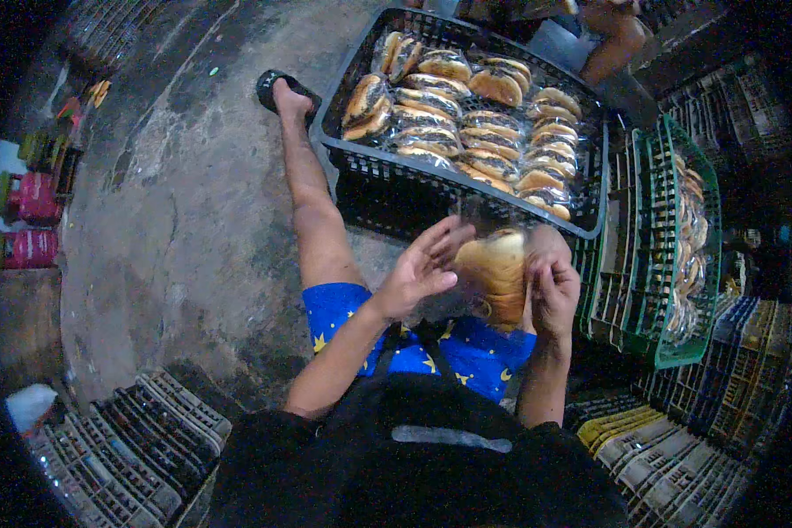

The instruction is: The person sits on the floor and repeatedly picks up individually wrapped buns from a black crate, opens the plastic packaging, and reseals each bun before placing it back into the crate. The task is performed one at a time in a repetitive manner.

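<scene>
A golden bread bun (498,274) hangs above my lap, seemingly in a clear plastic bag that is blurred. My right hand (554,284) pinches at its right edge with thumb and fingers closed. On the bun's left side, my left hand (426,267) has its fingers apart and blurred; whether it touches the plastic is unclear. Just beyond both hands stands a black plastic crate (396,158). Inside are rows of bagged buns with a dark filling (488,135), mostly standing on edge.
To the right, a green crate (690,353) holds more bagged bread. Stacked crates (666,455) rise at the lower right, others (132,449) at the lower left. Another person's limb (614,39) shows behind the black crate. Pink containers (33,247) stand far left beyond the concrete floor (191,218).
</scene>
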`<state>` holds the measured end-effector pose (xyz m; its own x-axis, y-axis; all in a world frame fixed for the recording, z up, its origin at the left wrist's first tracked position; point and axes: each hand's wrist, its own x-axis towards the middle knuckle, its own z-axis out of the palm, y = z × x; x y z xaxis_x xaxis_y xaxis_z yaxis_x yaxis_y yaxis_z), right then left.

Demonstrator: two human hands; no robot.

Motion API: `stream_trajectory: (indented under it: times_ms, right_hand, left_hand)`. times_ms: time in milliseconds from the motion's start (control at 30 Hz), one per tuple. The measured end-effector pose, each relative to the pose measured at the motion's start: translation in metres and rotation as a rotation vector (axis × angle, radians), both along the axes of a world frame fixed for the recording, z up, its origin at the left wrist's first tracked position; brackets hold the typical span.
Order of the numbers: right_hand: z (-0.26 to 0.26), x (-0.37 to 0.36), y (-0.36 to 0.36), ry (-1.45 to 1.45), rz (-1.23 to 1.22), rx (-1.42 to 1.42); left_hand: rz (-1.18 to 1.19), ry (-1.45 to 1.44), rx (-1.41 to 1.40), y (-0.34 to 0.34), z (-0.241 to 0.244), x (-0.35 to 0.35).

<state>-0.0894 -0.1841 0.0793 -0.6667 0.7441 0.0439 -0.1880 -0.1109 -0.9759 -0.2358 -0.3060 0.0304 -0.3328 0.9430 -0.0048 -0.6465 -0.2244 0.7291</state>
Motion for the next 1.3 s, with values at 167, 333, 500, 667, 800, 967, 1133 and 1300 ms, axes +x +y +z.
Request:
stream_trajectory:
  times_ms: [167, 333, 500, 667, 800, 967, 1133, 1300]
  right_hand:
    - [0.023, -0.009, -0.022, -0.026, 0.321, -0.658]
    - [-0.002, -0.014, -0.022, -0.159, 0.280, -0.342]
    - [0.025, -0.027, -0.029, -0.055, 0.034, 0.369]
    - [0.031, -0.016, -0.011, -0.060, 0.311, 0.221]
    - [0.035, -0.016, -0.020, -0.155, 0.288, -0.086]
    - [0.019, -0.022, -0.028, -0.120, 0.029, 0.084]
    - [0.030, -0.029, -0.030, -0.274, 0.050, 0.510]
    - [0.035, -0.031, -0.028, -0.519, 0.028, 1.073]
  left_hand:
    - [-0.246, 0.038, 0.042, -0.010, 0.022, -0.009]
    - [0.026, 0.148, 0.168, -0.006, 0.043, 0.010]
    - [0.095, 0.426, 0.036, -0.015, 0.037, 0.001]
    - [0.116, 0.362, 0.167, -0.006, 0.034, 0.004]
    - [0.101, 0.417, -0.156, 0.000, 0.053, 0.009]
    - [0.270, 0.701, -0.164, -0.001, 0.057, 0.015]
    - [0.247, 0.983, -0.146, -0.004, 0.057, 0.000]
    - [0.244, 1.136, -0.359, -0.001, 0.072, 0.005]
